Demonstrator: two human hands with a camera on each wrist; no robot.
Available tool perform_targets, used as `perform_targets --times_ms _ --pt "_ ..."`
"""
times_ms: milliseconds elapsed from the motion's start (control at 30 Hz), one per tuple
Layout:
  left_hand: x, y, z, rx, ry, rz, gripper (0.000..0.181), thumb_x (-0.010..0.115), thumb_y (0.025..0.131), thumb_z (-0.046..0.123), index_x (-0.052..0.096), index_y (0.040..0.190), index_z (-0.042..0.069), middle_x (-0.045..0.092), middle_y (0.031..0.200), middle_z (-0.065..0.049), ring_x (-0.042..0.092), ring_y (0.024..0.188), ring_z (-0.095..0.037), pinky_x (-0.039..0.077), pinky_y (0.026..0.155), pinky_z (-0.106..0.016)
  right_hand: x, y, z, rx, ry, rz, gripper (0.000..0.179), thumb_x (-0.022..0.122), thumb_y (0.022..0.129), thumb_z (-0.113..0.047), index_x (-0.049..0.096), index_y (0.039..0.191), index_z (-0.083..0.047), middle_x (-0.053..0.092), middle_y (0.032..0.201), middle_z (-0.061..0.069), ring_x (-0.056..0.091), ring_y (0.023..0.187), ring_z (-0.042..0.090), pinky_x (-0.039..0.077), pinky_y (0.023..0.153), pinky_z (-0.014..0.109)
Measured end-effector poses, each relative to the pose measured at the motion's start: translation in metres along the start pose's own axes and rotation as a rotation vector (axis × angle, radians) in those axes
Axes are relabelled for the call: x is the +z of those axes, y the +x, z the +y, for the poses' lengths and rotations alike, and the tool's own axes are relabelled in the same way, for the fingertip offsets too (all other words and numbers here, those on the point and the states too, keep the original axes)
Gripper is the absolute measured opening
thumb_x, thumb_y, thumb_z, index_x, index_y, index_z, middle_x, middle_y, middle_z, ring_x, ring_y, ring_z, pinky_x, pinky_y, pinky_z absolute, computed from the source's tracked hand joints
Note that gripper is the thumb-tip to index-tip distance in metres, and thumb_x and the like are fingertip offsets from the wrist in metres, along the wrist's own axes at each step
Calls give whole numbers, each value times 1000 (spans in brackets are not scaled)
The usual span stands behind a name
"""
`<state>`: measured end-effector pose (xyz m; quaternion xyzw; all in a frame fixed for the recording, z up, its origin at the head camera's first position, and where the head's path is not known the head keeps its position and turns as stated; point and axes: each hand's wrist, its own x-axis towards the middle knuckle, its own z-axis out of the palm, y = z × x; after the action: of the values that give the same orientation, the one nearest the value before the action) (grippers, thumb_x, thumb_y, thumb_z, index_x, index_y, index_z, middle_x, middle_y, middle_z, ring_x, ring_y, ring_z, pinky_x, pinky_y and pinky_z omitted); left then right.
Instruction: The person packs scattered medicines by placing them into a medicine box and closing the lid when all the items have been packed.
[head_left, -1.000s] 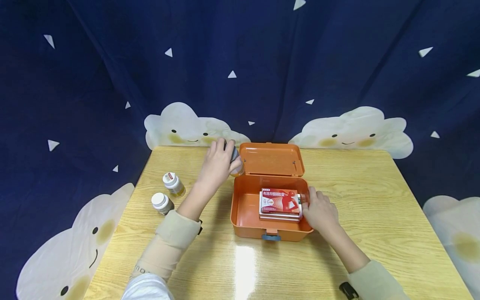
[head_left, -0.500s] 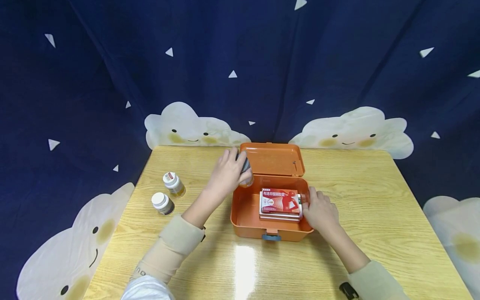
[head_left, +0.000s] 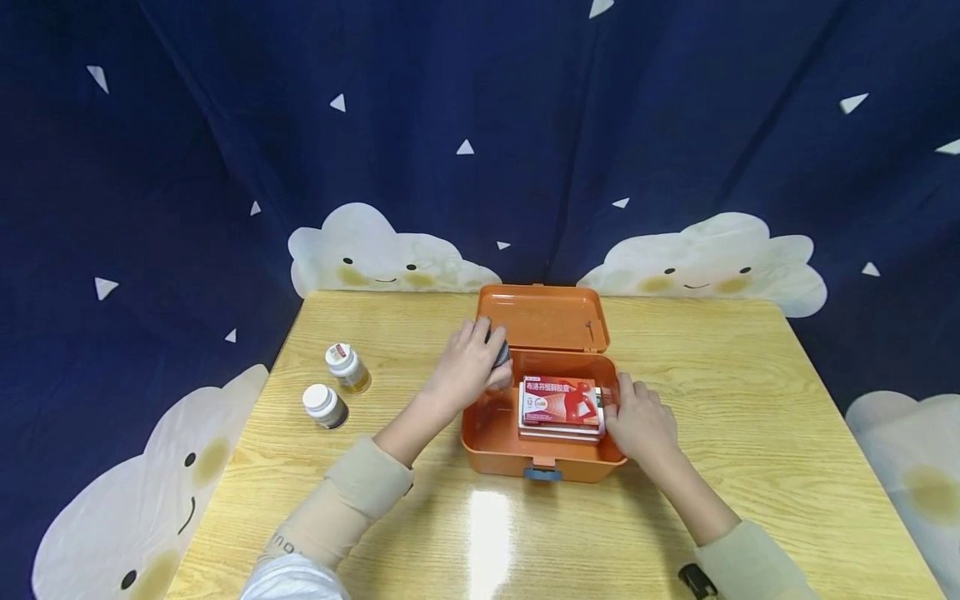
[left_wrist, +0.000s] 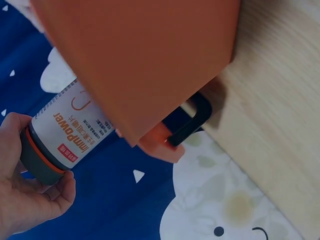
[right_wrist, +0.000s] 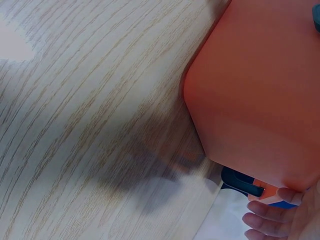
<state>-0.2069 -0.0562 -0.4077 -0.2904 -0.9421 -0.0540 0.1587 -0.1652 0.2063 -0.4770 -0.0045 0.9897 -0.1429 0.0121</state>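
My left hand [head_left: 472, 367] grips a pill bottle by its dark cap [left_wrist: 42, 160], over the left back corner of an orange plastic carry box [head_left: 495, 462]. White with orange lettering, the pill bottle [left_wrist: 72, 122] is tilted, its lower end hidden behind the carry box's wall in the left wrist view. At the right rim my right hand [head_left: 645, 421] holds the carry box, thumb on the inner side; several of its fingers [right_wrist: 270, 227] show outside the wall in the right wrist view. Inside lies a red and white medicine carton [head_left: 558, 400] on top of other flat cartons.
The carry box's lid [head_left: 540, 317] is swung back toward the curtain [head_left: 480, 100]. To the left stand two white-capped pill bottles, one amber [head_left: 348, 369] and one dark [head_left: 326, 407]. A blue latch [head_left: 542, 475] sits at the front; a dark handle [left_wrist: 195, 120] hangs at one side.
My left hand has carried the pill bottle right and toward me, from beside the lid to over the carry box's left back corner. My right hand stays at the right rim.
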Motion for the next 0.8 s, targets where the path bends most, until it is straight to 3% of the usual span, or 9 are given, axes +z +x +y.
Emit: perform_targets --times_ms 467,800 --pt "29 -4 5 25 38 -55 41 58 86 34 51 115 6 49 102 -13 47 87 -26 46 73 -36 0 1 1 2 9 -15 46 48 86 -22 37 125 0 51 105 25 49 93 42 41 70 57" --pt "47 -5 8 41 85 -27 35 58 85 31 54 111 8 49 96 -11 48 83 -23 45 68 -33 0 1 0 -1 10 -15 47 48 86 -22 36 126 0 51 105 26 50 94 42 42 70 57"
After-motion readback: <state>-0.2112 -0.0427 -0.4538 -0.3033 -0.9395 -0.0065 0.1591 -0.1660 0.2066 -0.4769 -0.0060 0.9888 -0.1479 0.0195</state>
